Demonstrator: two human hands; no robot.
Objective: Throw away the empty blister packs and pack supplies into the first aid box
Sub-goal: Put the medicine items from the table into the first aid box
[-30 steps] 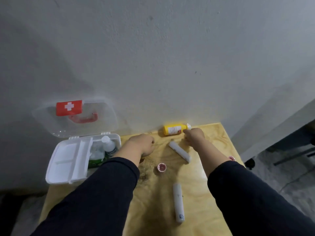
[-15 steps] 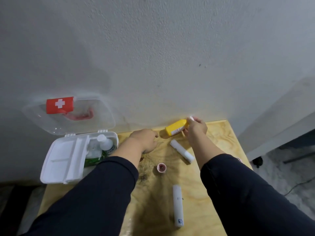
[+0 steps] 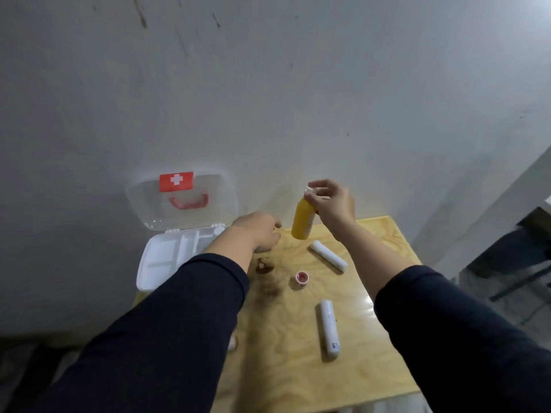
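Grey wall (image 3: 298, 84) fills most of the view, and it is bare and a bit scratched. Below it sits a yellow wooden table (image 3: 298, 368) with a dark brown stain near the left hand (image 3: 259, 234).

Next biggest is the first aid box (image 3: 167, 260). It is white and open, with its clear lid (image 3: 182, 204) leaning back on the wall. That lid has a red label with a white cross and a red handle. The box is just left of the left fingers. The left arm in its dark sleeve (image 3: 167, 338) covers much of the box, so what is inside is hard to see.

The right hand (image 3: 331, 207) holds a yellow bottle (image 3: 302, 222) up off the table. Its fingers are pinched on the white top, and the bottle hangs down under them, almost straight up. The bottle has a small label, too blurry to read.

The left hand is low over the table, to the left of the bottle. Its fingers are curled under, and I cannot tell if they hold anything.

Two white rolls lie on the table. One roll (image 3: 329, 259) is below the right fingers, near the bottle. The other roll (image 3: 329, 329) is closer to the person, well away from both hands.

A tiny round pink cap (image 3: 302, 277) sits between the two rolls, apart from both.
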